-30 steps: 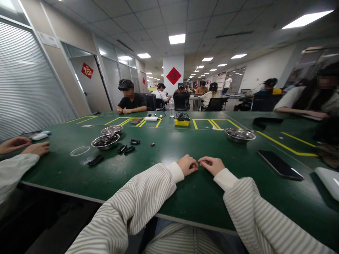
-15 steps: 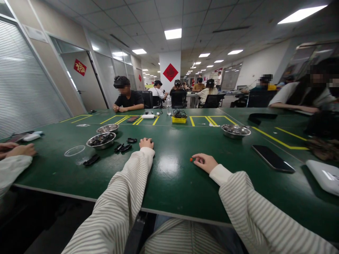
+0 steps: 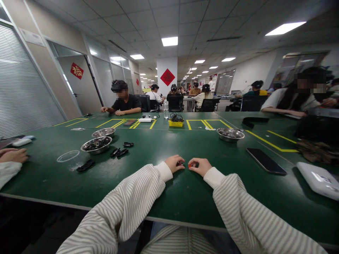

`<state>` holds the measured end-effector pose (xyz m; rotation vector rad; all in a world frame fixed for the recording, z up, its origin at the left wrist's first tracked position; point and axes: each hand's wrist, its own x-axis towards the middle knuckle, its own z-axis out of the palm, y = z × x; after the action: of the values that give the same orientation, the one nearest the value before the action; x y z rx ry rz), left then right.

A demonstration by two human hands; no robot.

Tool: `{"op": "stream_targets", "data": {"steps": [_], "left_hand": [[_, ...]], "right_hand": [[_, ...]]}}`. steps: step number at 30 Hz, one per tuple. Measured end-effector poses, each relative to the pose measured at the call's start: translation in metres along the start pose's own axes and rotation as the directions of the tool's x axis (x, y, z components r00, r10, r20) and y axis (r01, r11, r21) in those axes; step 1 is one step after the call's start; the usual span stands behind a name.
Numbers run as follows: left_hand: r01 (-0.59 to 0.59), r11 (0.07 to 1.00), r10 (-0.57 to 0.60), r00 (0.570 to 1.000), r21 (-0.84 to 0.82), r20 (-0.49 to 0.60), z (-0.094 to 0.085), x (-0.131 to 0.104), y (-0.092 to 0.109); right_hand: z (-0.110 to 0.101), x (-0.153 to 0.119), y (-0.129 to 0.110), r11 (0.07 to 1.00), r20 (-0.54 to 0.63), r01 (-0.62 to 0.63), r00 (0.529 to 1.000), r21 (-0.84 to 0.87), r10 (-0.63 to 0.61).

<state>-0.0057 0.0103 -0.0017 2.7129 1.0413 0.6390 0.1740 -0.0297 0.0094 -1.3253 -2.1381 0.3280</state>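
My right hand (image 3: 200, 166) pinches a small orange piece (image 3: 189, 165) between thumb and fingertips, low over the green table (image 3: 185, 201). Close beside it on the left, my left hand (image 3: 174, 164) has its fingers curled round something small and dark that I cannot make out. A narrow gap separates the two hands. Left of them lie several black clips (image 3: 122, 153), near a steel bowl (image 3: 96, 145) filled with dark parts.
A second steel bowl (image 3: 103, 132) stands behind the first. At the right are another steel bowl (image 3: 230, 134), a black phone (image 3: 266, 161) and a white case (image 3: 319, 180). A clear lid (image 3: 68, 156) lies at the left, near another person's hand (image 3: 13, 155). People sit around.
My left hand has come right and nearer, beside my right hand, and its fingers are now curled on something. My right hand still holds the orange piece. The view has shifted slightly.
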Motion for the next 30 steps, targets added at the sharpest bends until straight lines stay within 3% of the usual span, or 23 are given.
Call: {"op": "stream_targets", "data": {"steps": [5, 12, 22, 30], "left_hand": [[-0.043, 0.998, 0.043, 0.999, -0.042, 0.005, 0.006, -0.004, 0.024], [-0.032, 0.999, 0.031, 0.999, -0.03, -0.024, 0.004, -0.005, 0.022], [-0.099, 0.992, 0.082, 0.978, -0.08, -0.192, -0.002, -0.006, 0.027], [-0.16, 0.979, 0.13, 0.966, -0.125, -0.221, -0.003, -0.007, 0.026]], "right_hand": [[0.0, -0.002, 0.002, 0.998, 0.049, -0.01, 0.999, 0.056, 0.008], [0.0, -0.003, 0.002, 0.998, 0.056, -0.011, 0.998, 0.054, 0.008], [-0.001, -0.005, -0.004, 0.978, -0.049, -0.031, 0.998, 0.207, 0.042], [-0.001, -0.005, -0.001, 0.932, -0.086, 0.023, 0.996, 0.361, 0.009]]}}
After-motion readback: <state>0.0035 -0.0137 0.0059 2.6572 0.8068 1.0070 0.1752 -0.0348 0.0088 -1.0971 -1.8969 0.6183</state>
